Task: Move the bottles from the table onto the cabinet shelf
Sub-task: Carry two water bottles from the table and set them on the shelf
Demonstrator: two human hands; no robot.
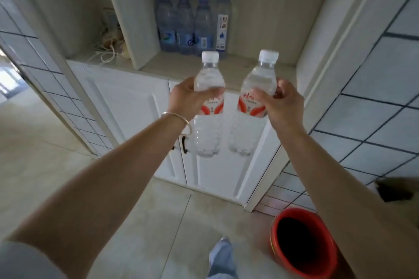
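We hold two clear bottles upright in front of the white cabinet: our left hand (186, 95) wraps its fingers round the left bottle (208, 106), and our right hand (280, 102) grips the right bottle (251, 106). Both hang in the air just short of the cabinet shelf (249, 70), where four blue-capped bottles (192, 22) stand in a row at the back.

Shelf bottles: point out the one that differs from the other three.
The rightmost shelf bottle: taller, clear, with a white label. The three blue-label bottles left of it are shorter and blue-tinted.
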